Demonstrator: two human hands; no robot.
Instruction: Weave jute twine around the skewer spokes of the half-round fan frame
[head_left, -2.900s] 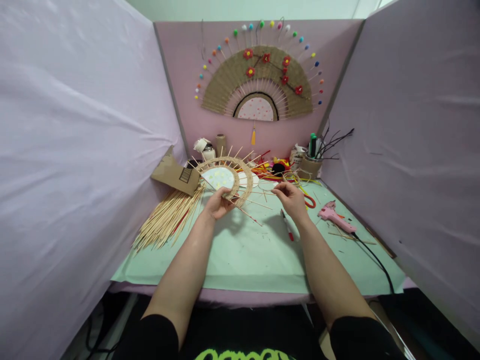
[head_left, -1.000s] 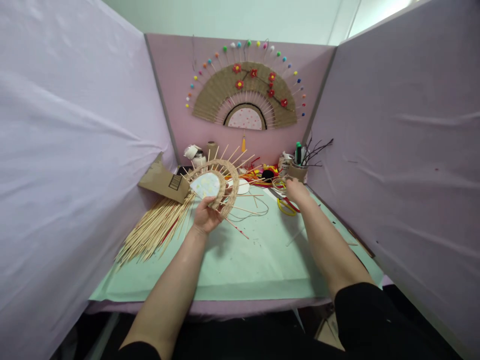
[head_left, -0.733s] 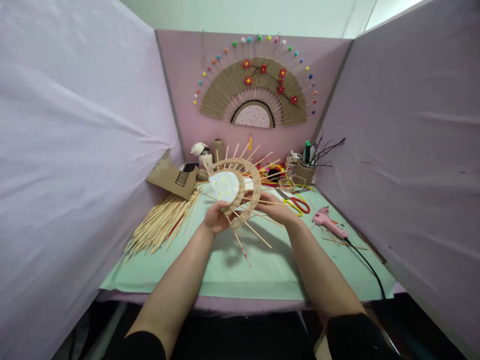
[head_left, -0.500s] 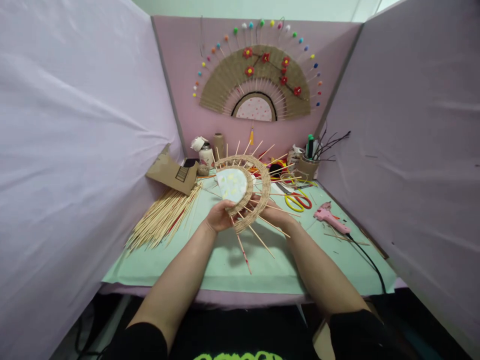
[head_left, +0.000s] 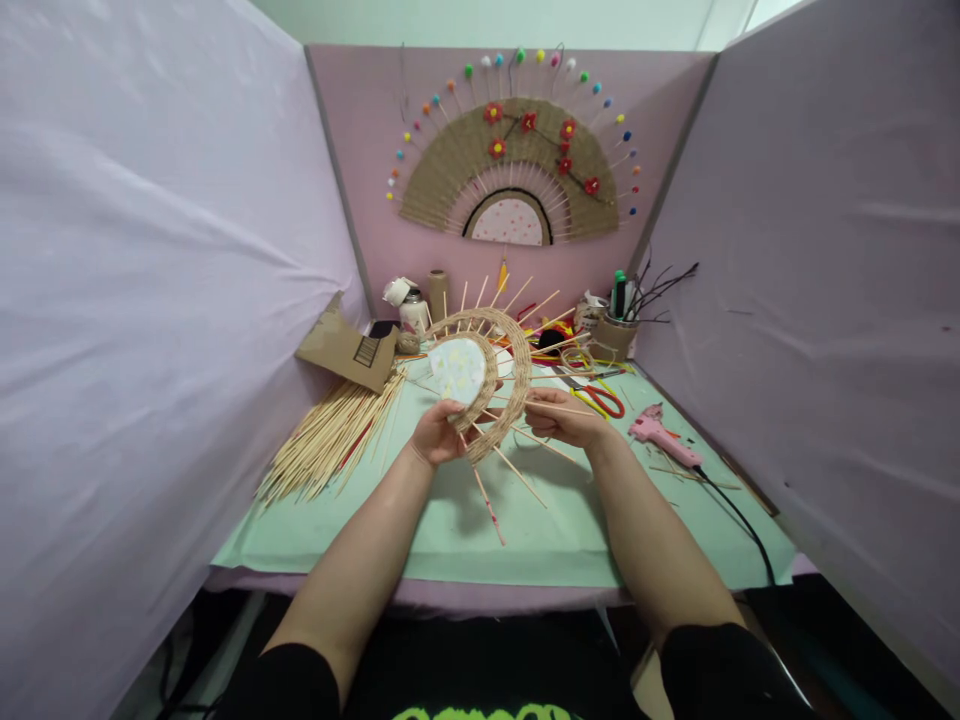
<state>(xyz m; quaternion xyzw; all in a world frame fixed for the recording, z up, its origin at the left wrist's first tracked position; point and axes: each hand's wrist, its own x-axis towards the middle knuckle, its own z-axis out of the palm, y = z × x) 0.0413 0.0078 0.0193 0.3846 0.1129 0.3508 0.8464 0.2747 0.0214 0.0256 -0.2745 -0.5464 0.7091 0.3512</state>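
My left hand (head_left: 436, 436) grips the lower edge of a half-made fan (head_left: 491, 375): a pale half-disc ringed with woven twine, with thin bamboo sticks radiating out. It is held upright above the green mat (head_left: 517, 505). My right hand (head_left: 564, 416) is closed at the fan's right side, fingers pinched around one of the sticks or the twine there; I cannot make out which.
A bundle of bamboo sticks (head_left: 330, 435) lies at the left beside a cardboard piece (head_left: 346, 348). Scissors (head_left: 596, 395) and a pink glue gun (head_left: 660, 432) with a black cord lie at the right. A pen cup (head_left: 616, 325) and small jars stand at the back. A finished fan (head_left: 517, 170) hangs on the back wall.
My right hand came back from the cup at the far right to the fan's right side. The fan was turned and raised slightly in my left hand.
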